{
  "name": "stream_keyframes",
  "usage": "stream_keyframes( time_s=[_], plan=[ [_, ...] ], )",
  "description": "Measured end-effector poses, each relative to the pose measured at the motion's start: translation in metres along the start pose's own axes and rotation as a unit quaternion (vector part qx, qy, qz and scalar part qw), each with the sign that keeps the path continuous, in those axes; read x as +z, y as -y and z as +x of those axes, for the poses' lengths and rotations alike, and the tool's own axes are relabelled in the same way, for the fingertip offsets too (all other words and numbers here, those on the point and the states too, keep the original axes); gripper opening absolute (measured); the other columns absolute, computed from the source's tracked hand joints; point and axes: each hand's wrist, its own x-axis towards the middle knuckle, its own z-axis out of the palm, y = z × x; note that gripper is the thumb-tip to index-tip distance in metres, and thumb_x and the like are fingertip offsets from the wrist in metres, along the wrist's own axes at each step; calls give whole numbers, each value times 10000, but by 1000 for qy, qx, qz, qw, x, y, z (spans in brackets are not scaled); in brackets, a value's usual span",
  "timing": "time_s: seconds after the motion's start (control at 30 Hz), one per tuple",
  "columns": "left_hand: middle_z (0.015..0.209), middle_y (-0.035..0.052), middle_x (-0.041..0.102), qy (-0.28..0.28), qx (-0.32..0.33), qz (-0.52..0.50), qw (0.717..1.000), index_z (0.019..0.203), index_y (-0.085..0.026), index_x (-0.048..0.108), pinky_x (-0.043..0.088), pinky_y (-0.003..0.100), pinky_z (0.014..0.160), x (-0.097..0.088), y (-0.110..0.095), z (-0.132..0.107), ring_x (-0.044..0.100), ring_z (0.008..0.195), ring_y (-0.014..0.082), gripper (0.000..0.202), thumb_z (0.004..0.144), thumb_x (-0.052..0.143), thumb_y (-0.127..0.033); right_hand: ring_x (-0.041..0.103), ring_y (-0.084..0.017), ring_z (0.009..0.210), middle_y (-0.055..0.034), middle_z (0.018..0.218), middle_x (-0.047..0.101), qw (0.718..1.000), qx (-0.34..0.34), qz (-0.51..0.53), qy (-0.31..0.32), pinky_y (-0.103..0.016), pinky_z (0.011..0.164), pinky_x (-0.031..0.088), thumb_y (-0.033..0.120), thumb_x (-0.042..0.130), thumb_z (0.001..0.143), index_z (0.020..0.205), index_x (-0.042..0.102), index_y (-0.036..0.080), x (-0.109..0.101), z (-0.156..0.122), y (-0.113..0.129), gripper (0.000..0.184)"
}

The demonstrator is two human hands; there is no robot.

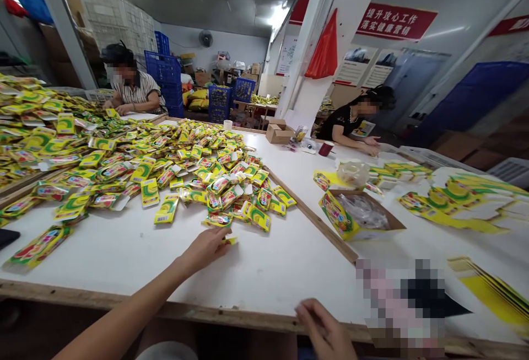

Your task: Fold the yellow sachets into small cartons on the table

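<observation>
My left hand (210, 248) reaches over the white table, its fingers closed on a small yellow box (231, 241) that is mostly hidden beneath them. Just beyond lies a big heap of small yellow and green printed boxes (215, 183), some with white end flaps standing out. My right hand (324, 329) hovers at the table's front edge, slightly blurred. Its fingers are loosely curled and apart, and I see nothing in them.
A wooden strip (312, 219) divides the table. Right of it stand an open display box (359, 216) with clear plastic inside and flat printed cartons (450, 200). One person (136, 92) works at the far left, another (351, 120) at the far right.
</observation>
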Motion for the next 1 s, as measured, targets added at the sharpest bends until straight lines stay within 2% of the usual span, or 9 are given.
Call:
stream_keyframes(
  time_s=[0.1, 0.17, 0.23, 0.33, 0.53, 0.63, 0.77, 0.9, 1.0],
  plan=[
    [808, 19, 674, -26, -30, -103, 994, 1206, -239, 477, 474, 256, 647, 8, -19, -16, 644, 702, 178, 282, 947, 424, -338, 669, -218, 746, -36, 745, 693, 996, -44, 81, 9, -262, 702, 535, 511, 612, 812, 759, 661, 209, 50, 15, 19, 311],
    [867, 24, 665, -55, -50, -249, 966, 1221, -241, 404, 471, 231, 613, 19, -32, -27, 635, 692, 154, 299, 955, 424, -376, 680, -229, 852, -67, 888, 708, 988, -62, 139, -6, -292, 781, 541, 474, 614, 825, 884, 663, 203, 76, 24, 27, 281],
    [963, 40, 662, -74, -54, -364, 927, 1215, -250, 381, 492, 244, 667, 30, -43, -37, 642, 764, 155, 317, 945, 462, -397, 681, -228, 908, -82, 980, 698, 978, -70, 195, -18, -310, 810, 548, 439, 621, 832, 980, 633, 206, 97, 31, 30, 276],
    [1084, 62, 657, -82, -53, -388, 917, 1184, -242, 463, 500, 291, 811, 44, -48, -47, 640, 926, 184, 284, 939, 484, -384, 689, -215, 876, -72, 957, 693, 967, -77, 239, -30, -301, 774, 564, 401, 620, 841, 1001, 602, 207, 113, 36, 28, 252],
    [1072, 81, 695, -51, -63, -344, 935, 1032, -195, 676, 506, 311, 846, 47, -43, -49, 643, 971, 228, 237, 906, 537, -340, 682, -209, 872, -71, 976, 705, 974, -86, 203, 48, -292, 783, 543, 338, 565, 884, 1079, 607, 196, 105, 37, 23, 245],
    [996, 80, 707, -45, -55, -340, 938, 999, -190, 708, 505, 318, 838, 46, -42, -45, 650, 931, 229, 235, 895, 551, -331, 661, -202, 789, -40, 846, 694, 979, -99, 162, 75, -281, 740, 526, 337, 556, 883, 950, 630, 194, 97, 45, 30, 174],
    [1011, 80, 690, -85, -59, -365, 925, 973, -192, 696, 481, 334, 894, 52, -43, -40, 625, 1015, 244, 194, 867, 590, -315, 640, -208, 794, -42, 803, 670, 983, -120, 130, 53, -282, 740, 511, 354, 571, 871, 805, 628, 191, 97, 56, 35, 185],
    [952, 36, 684, -110, -66, -450, 884, 1142, -234, 560, 515, 311, 798, 60, -47, -39, 653, 892, 203, 293, 858, 607, -287, 662, -206, 837, -61, 920, 695, 979, -118, 165, 13, -293, 762, 523, 312, 574, 873, 1034, 626, 195, 101, 56, 28, 206],
    [958, 52, 689, -102, -67, -424, 897, 1026, -203, 630, 509, 320, 836, 61, -51, -39, 651, 923, 214, 189, 857, 607, -285, 656, -210, 867, -66, 920, 697, 978, -143, 150, 22, -288, 763, 519, 289, 575, 878, 949, 682, 199, 98, 52, 28, 156]
  ],
)
